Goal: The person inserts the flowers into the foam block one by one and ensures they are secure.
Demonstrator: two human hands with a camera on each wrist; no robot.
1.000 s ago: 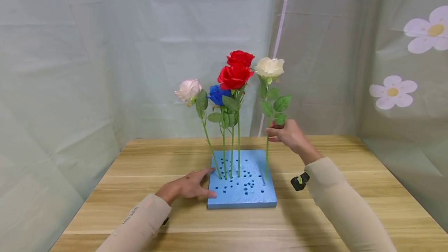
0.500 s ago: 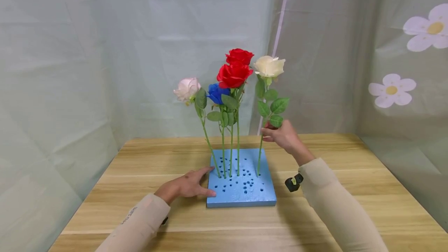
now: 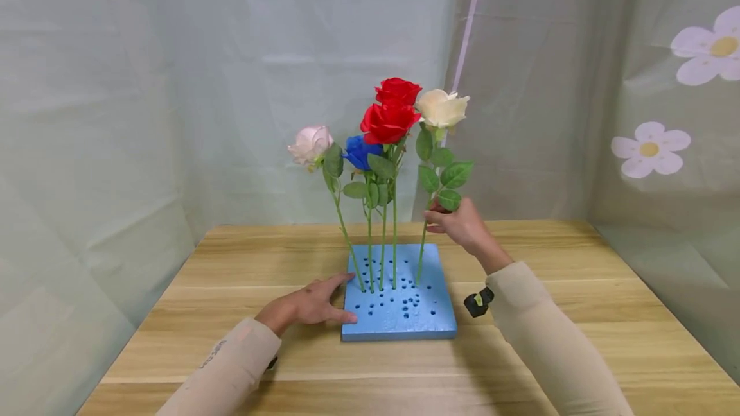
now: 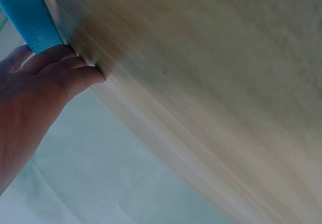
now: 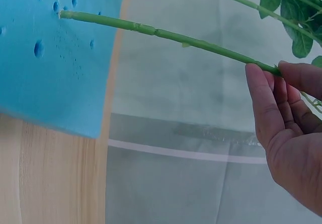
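My right hand (image 3: 462,226) pinches the green stem of a cream-white rose (image 3: 442,108) between thumb and fingers, just below its leaves. In the right wrist view the lower tip of this stem (image 5: 105,20) is right at the holed face of the blue foam board (image 5: 75,93), close beside a hole. My left hand (image 3: 312,302) lies at the board's left edge with its thumb and fingers spread. In the left wrist view its fingers (image 4: 55,65) meet the board's side. A pale pink rose (image 3: 311,144), a blue rose (image 3: 360,152) and two red roses (image 3: 390,122) stand in the board.
The blue board rests on a wood-grain table (image 3: 277,364). Pale cloth curtains (image 3: 324,31) surround the table at the back and sides, with printed flowers (image 3: 649,149) on the right. Several holes dot the board's right half, and the standing stems are left of the white rose.
My right hand has moved left with the white rose, whose stem tip shifted from the board's right side towards the middle and now leans more. My left hand has stayed on the board's edge.
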